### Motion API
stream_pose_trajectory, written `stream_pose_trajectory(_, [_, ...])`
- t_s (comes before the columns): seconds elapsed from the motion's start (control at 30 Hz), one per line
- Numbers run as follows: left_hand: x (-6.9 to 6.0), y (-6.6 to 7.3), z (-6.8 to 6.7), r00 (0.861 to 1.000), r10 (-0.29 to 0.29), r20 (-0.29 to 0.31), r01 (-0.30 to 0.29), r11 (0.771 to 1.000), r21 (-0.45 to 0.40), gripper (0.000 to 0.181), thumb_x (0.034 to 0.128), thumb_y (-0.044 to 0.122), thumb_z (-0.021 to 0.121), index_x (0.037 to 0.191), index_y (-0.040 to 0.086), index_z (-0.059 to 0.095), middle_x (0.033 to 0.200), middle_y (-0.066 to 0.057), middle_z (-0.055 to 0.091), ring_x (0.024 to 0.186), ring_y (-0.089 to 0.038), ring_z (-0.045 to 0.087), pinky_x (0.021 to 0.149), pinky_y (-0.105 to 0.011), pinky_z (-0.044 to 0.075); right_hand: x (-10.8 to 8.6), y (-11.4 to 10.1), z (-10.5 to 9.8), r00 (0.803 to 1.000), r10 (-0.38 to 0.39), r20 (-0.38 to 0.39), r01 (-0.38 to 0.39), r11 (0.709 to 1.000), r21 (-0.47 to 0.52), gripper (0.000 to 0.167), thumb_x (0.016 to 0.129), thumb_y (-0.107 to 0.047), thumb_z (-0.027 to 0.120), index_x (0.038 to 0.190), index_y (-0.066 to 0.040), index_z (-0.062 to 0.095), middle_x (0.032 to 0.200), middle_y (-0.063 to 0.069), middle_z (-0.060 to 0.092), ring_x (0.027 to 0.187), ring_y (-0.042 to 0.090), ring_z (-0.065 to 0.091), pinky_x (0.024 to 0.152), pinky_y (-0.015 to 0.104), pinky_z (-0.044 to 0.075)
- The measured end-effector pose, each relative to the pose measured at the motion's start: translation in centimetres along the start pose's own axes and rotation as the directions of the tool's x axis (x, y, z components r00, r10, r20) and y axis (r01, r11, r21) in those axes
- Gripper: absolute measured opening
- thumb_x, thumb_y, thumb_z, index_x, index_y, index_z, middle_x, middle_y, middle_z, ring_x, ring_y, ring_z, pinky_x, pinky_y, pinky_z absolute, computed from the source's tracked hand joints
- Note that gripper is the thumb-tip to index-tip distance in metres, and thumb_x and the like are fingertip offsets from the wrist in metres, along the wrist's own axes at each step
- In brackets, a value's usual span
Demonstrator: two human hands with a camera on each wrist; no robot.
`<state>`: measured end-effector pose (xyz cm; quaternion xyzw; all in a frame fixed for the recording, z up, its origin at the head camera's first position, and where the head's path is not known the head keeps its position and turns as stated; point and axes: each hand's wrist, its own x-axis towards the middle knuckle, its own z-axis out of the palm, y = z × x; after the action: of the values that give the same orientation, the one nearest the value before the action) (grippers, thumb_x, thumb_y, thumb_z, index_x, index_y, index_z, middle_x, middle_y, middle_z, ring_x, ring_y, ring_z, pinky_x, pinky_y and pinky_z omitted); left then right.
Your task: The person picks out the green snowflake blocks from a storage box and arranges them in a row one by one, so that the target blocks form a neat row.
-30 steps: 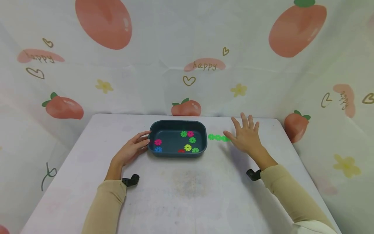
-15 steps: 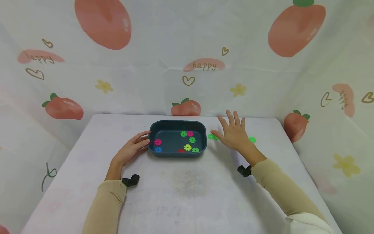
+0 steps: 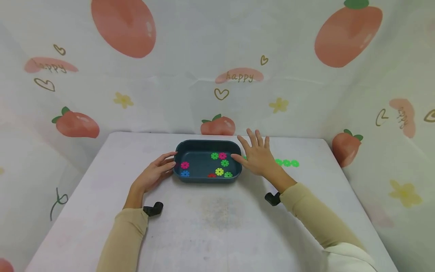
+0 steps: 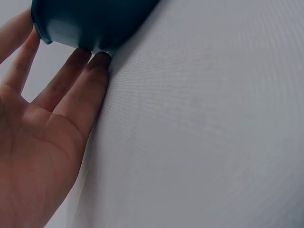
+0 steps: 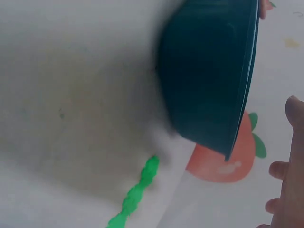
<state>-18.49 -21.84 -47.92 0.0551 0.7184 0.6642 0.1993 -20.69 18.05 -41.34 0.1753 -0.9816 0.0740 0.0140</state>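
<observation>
The dark bin (image 3: 205, 180) sat between both hands — left hand (image 3: 153, 176) extended, touching its wall; right hand (image 3: 259, 159) spread wide above a row of green pieces (image 3: 287, 163).

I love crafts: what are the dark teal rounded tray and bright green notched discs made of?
The dark teal, rounded tray looks like smooth, slightly glossy plastic, since soft highlights show. The flat, bright green, notched discs are likely plastic too, evenly coloured; finish unclear.
</observation>
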Motion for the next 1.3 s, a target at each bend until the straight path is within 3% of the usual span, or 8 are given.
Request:
stream_pose_trajectory(0.37, [0.0, 0.3, 0.2, 1.0, -0.001, 0.003, 0.001, 1.0, 0.003, 0.065, 0.1041, 0.031, 0.06, 0.16, 0.016, 0.03, 0.168, -0.017, 0.025, 0.154, -0.036, 0.029, 0.127, -0.056, 0.025, 1.2, -2.7, 0.2, 0.998, -0.068, -0.011, 0.068, 0.997, -0.031, 0.083, 0.097, -0.069, 0.049, 0.163, -0.024, 0.026, 0.172, 0.014, 0.01, 0.159, 0.044, 0.005, 0.123, 0.075, 0.008])
stream_pose_trajectory(0.73, [0.1, 0.1, 0.1, 1.0, 0.002, 0.003, -0.002, 1.0, 0.006, 0.066, 0.104, 0.031, 0.06, 0.16, 0.015, 0.03, 0.167, -0.019, 0.026, 0.154, -0.037, 0.028, 0.127, -0.056, 0.026, 2.4, -4.7, 0.7, 0.996, -0.087, 0.013, 0.088, 0.995, -0.037, 0.081, 0.099, -0.071, 0.041, 0.163, -0.027, 0.022, 0.17, 0.018, 0.017, 0.16, 0.042, 0.005, 0.125, 0.073, 0.008])
stream_pose_trajectory(1.3, [0.3, -0.1, 0.0, 1.0, 0.003, 0.001, -0.003, 1.0, 0.008, 0.064, 0.1039, 0.031, 0.06, 0.159, 0.016, 0.031, 0.167, -0.017, 0.026, 0.154, -0.035, 0.029, 0.127, -0.055, 0.026, 3.4, -7.7, 2.3, 0.99, -0.139, 0.03, 0.138, 0.99, 0.015, 0.08, 0.099, -0.072, 0.041, 0.163, -0.029, 0.022, 0.173, 0.012, 0.008, 0.16, 0.039, 0.006, 0.127, 0.069, 0.012])
